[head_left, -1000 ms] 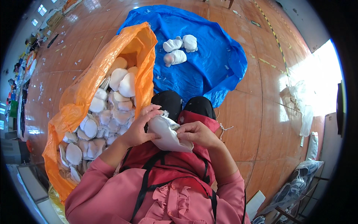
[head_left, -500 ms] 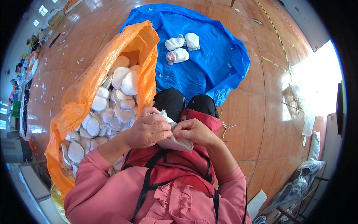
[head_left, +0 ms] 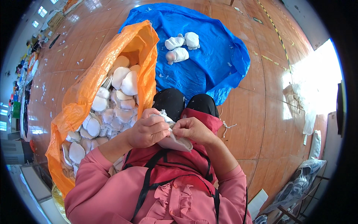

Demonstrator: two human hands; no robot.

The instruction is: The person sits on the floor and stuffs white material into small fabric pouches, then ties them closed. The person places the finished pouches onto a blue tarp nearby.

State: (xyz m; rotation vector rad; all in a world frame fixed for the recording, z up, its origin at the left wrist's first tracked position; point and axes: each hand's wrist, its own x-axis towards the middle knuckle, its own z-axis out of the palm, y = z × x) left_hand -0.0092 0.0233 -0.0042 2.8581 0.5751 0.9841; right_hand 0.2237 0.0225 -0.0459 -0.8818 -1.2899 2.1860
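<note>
Over my lap, my left hand (head_left: 148, 130) and my right hand (head_left: 192, 129) both grip a white padded fabric piece (head_left: 175, 143), fingers pinched together at its upper edge. It is partly hidden by my hands. Just left of my left hand lies a big orange sack (head_left: 85, 89), open and filled with several white dome-shaped fabric pieces (head_left: 119, 93). Ahead of my knees a blue tarp (head_left: 216, 63) is spread on the floor with three white bundles (head_left: 182, 46) on it.
The floor is reddish wood planks (head_left: 261, 123) with yellow tape lines. White and clear plastic bags (head_left: 302, 108) lie at the right by a bright opening. Goods and clutter line the far left edge (head_left: 26, 71).
My hands have closed tighter over the white piece and drawn slightly toward my body; the left hand now covers more of it.
</note>
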